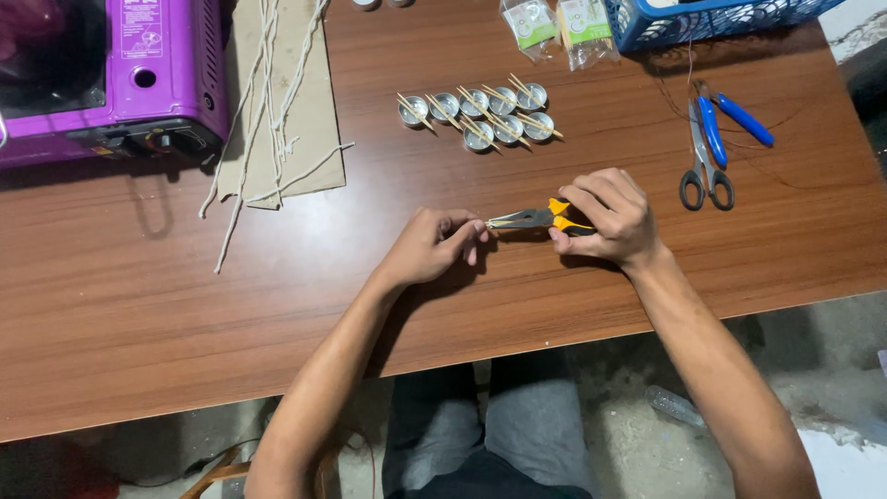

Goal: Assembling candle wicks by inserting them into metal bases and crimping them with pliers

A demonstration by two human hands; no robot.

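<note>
My right hand (605, 214) grips a pair of pliers (540, 218) with orange and black handles, its jaws pointing left. My left hand (430, 245) rests on the wooden table (139, 314) with fingers pinched at the tip of the jaws; whatever small piece it holds is too small to make out. Beyond the hands sits a cluster of several small round metal cups (480, 115) with thin wooden sticks laid across them.
A purple portable gas stove (111, 74) stands at the far left. White cotton strings (268, 111) lie over a cardboard sheet (314, 120). Scissors (704, 152) and blue-handled pliers (730, 115) lie at the right, near a blue basket (711, 18) and small clear packets (559, 28).
</note>
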